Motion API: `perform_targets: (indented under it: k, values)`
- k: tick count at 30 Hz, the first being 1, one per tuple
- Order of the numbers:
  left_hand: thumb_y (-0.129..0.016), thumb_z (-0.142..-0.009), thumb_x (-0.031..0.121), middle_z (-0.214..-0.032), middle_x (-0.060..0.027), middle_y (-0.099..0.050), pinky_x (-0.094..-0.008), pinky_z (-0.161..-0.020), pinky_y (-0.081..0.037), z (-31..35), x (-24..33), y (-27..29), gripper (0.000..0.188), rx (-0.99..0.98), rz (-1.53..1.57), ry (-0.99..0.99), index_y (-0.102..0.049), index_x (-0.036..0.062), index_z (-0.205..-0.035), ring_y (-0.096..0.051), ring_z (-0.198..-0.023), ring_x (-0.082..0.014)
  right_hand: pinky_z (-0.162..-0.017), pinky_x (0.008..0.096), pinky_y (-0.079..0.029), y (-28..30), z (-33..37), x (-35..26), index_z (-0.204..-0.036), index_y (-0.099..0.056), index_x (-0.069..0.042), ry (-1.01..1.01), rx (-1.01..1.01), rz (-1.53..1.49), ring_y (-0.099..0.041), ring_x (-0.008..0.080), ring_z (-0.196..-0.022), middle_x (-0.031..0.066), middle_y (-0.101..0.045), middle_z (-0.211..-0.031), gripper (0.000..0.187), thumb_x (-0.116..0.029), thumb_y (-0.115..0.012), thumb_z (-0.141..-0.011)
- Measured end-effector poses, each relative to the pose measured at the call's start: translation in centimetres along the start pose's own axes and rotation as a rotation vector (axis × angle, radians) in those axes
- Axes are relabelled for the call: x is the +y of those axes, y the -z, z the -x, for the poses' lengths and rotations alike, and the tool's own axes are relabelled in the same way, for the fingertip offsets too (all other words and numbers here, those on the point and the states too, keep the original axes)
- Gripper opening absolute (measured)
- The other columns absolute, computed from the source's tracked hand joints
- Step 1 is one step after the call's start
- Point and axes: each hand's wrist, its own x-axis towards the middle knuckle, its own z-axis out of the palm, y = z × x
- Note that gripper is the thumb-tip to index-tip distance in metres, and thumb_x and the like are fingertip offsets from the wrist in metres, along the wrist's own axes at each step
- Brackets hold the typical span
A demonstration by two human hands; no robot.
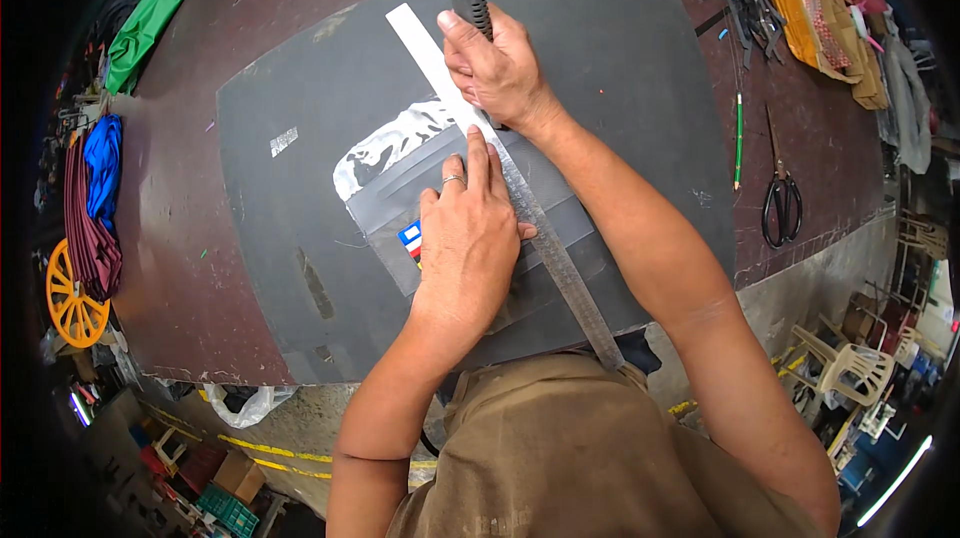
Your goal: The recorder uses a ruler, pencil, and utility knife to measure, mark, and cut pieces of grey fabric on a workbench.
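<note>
Head camera, and both bare hands are right in the middle of the action! The left hand (468, 238) lies palm down, fingers stretched toward the far edge of the worktop (175, 248) with narrow gaps between them, thumb out to the side; its index fingertip and thumb are on the steel ruler (566, 278). There's a ring (454, 178) on one finger. And the right hand (500, 68), closed around a black-and-red handled tool (466, 0), thumb along the grip, right beside the ruler; the tool's lower end is mostly hidden under the hand, so no telling about a blade.

Below them, the grey sheet piece (378, 218) lies on the dark mat (290, 98), nearer the worktop's near edge than its far one, the ruler slanting across it from the far left down to the near edge, by the brown shirt (560, 448). A black-and-white patterned panel (385, 160) shows along its far left side, and a colourful patch (410, 238) peeks out by the left wrist!

Over toward the worktop's right edge: scissors (782, 208), handles toward the near right corner, with a green pencil (739, 143) just beside them. Dark strips (745, 3) heap up at the far right corner, next to orange packaging (790, 8). Across at the left edge, green fabric (145, 23) and blue fabric (102, 163)!
</note>
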Motion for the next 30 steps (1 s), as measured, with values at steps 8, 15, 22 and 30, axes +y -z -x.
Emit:
perform_targets:
  k: [8,15,22,30]
  values:
    - [-0.084,-0.080,0.048,-0.161,-0.0228,-0.049,-0.0445,-0.096,-0.054,0.0,-0.7,-0.3,0.098,0.022,-0.008,-0.017,-0.051,-0.0115,-0.152,-0.059,-0.130,-0.0341,-0.051,0.0264,-0.044,-0.9,-0.7,1.1,-0.093,-0.054,-0.007,0.073,0.063,0.130,-0.050,0.0053,-0.060,-0.0032,-0.053,-0.070,0.034,-0.035,-0.065,-0.110]
    - [-0.084,-0.081,0.047,-0.162,-0.0222,-0.048,-0.0443,-0.097,-0.054,-0.8,-1.1,-0.4,0.099,-0.003,-0.016,-0.013,-0.050,-0.0123,-0.152,-0.057,-0.132,-0.0337,-0.051,0.0281,-0.046,-0.5,-2.0,2.4,-0.092,-0.054,-0.006,0.107,0.078,0.181,-0.051,0.0070,-0.059,-0.0022,-0.054,-0.069,0.035,-0.035,-0.064,-0.110]
    - [-0.085,-0.080,0.047,-0.162,-0.0226,-0.047,-0.0436,-0.097,-0.054,-0.3,-1.2,-0.1,0.100,-0.018,-0.042,-0.014,-0.049,-0.0128,-0.152,-0.057,-0.132,-0.0327,-0.051,0.0288,-0.046,-1.1,-2.1,2.2,-0.091,-0.053,-0.006,0.103,0.114,0.153,-0.053,0.0078,-0.058,-0.0017,-0.055,-0.068,0.038,-0.036,-0.064,-0.110]
    - [-0.086,-0.079,0.048,-0.161,-0.0239,-0.047,-0.0433,-0.095,-0.056,2.9,-0.1,3.0,0.100,0.031,-0.085,-0.010,-0.050,-0.0133,-0.150,-0.058,-0.130,-0.0330,-0.051,0.0305,-0.046,-4.0,-0.6,-1.0,-0.090,-0.054,-0.005,0.147,0.119,0.182,-0.054,0.0092,-0.057,-0.0002,-0.056,-0.067,0.037,-0.035,-0.063,-0.110]
